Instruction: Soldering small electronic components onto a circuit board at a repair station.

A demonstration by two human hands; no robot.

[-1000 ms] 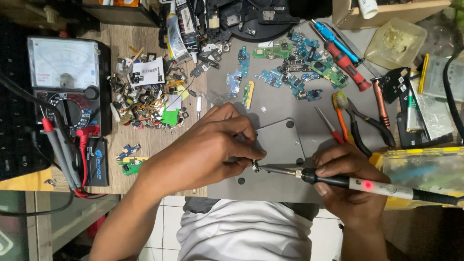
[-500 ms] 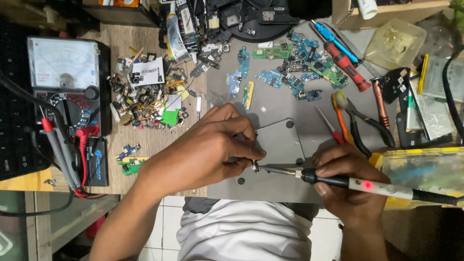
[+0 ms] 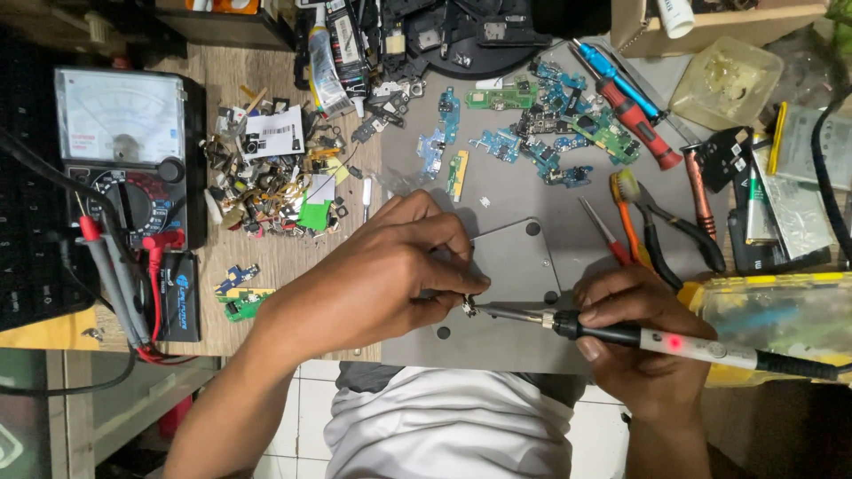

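Observation:
My left hand (image 3: 382, 275) pinches a tiny metal part (image 3: 468, 306) between thumb and fingertips, just above a grey metal plate (image 3: 519, 262) on the grey work mat (image 3: 497, 191). In my right hand (image 3: 635, 341) I grip a soldering iron (image 3: 661, 340) with a black handle, white body and a lit red light. Its metal tip points left and touches the small part.
An analog multimeter (image 3: 124, 155) with red and black probes stands at the left. A heap of small parts (image 3: 275, 182) lies on the wooden desk. Green and blue circuit boards (image 3: 541, 133), screwdrivers (image 3: 635, 106), pliers (image 3: 679, 235) and a yellow-rimmed plastic box (image 3: 772, 310) crowd the right.

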